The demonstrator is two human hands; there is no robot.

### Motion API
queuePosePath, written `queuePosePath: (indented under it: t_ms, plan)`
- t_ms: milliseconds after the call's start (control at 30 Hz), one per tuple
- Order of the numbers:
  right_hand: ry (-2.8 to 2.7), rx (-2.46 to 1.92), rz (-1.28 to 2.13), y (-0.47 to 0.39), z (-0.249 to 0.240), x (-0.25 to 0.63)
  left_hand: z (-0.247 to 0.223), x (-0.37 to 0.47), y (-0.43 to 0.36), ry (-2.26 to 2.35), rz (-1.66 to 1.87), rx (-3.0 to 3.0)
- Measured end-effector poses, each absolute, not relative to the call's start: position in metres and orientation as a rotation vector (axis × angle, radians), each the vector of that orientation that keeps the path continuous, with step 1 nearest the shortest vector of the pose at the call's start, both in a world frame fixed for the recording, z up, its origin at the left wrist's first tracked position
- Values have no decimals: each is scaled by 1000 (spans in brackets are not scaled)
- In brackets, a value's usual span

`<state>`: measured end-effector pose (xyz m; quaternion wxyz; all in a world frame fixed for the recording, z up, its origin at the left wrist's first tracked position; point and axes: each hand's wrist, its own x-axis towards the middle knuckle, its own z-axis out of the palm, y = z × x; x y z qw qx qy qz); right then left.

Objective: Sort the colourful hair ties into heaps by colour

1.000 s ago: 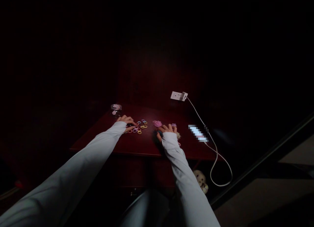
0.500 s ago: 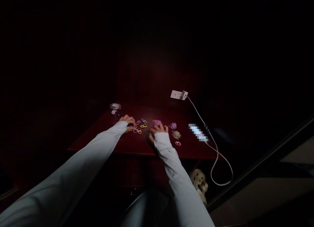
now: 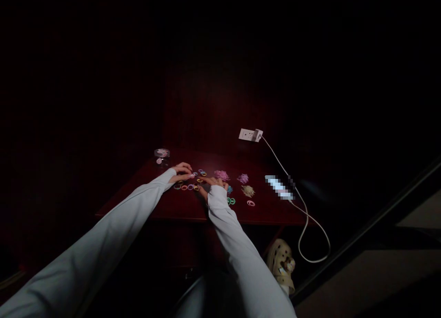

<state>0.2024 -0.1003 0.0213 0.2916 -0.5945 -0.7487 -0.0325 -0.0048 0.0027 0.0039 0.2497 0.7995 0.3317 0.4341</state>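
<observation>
Small coloured hair ties lie in a loose group on a dark red table. My left hand (image 3: 182, 170) is at the group's left side, fingers stretched out and thumb apart, beside a pink hair tie (image 3: 191, 176). My right hand (image 3: 212, 185) reaches in from the right, its index finger and thumb spread near a yellow hair tie (image 3: 196, 188). Below the left hand are an orange hair tie (image 3: 184, 187) and a purple hair tie (image 3: 190, 187). Green hair ties (image 3: 233, 201) and a blue pile (image 3: 230, 189) lie just right of my right wrist, partly hidden.
Behind and right of my right hand are a pink pile (image 3: 222, 175), a purple pile (image 3: 243, 178) and a cream pile (image 3: 248, 191). A clear round container (image 3: 161, 153) stands at the back left. A phone (image 3: 279, 187) with a white cable (image 3: 305, 208) lies on the right.
My right hand has moved left toward the loose hair ties, uncovering the green ones and part of the blue pile. My left hand's fingers have straightened, and hair ties below it show more.
</observation>
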Motion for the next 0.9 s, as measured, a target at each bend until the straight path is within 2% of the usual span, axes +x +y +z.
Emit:
queuePosePath:
  t_ms: [467, 633, 767, 900]
  plan:
    - [-1914, -1565, -270, -88, 20, 184, 5, -2, 8, 959, 1071, 2178]
    - [-1902, -1553, -260, -90, 20, 189, -2, 1, 15, 981, 1147, 2161]
    - [-1977, -1582, -369, -94, 30, 209, -2, -2, 16, 989, 1232, 2151]
    - [-1977, -1740, -489, -98, 44, 258, 3, -9, 6, 1235, 1351, 2322]
